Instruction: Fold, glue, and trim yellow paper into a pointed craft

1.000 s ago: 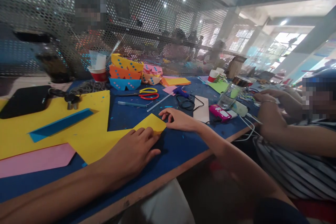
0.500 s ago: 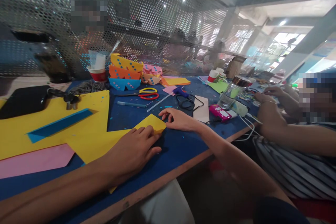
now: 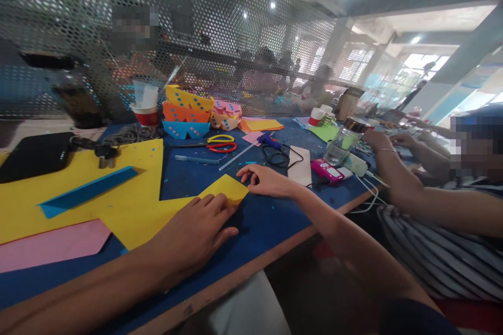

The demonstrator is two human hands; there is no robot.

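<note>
My left hand (image 3: 202,225) rests palm down on a strip of yellow paper (image 3: 218,188). Its fingers press on the paper and its thumb is stretched out to the side. Near the strip's pointed right end is my right hand (image 3: 267,180), its fingers loosely curled with a gap between them and the thumb. The thumb tip is at the paper's corner; I cannot tell whether it grips it. At the left, a large yellow sheet (image 3: 133,199) carries a folded blue paper strip (image 3: 88,191). A pink paper piece (image 3: 58,243) lies nearer me.
Behind my hands lie scissors (image 3: 222,142), a light blue pen (image 3: 196,159) and a glue gun (image 3: 269,140) with a black cable. Decorated paper bands (image 3: 186,128) stand beside a paper cup (image 3: 145,114). A glass jar (image 3: 341,144) stands at the right, near another person's arm (image 3: 404,183).
My hands have barely moved on the yellow paper. The view has shifted slightly. At the right, the other person's hand has moved left towards the jar.
</note>
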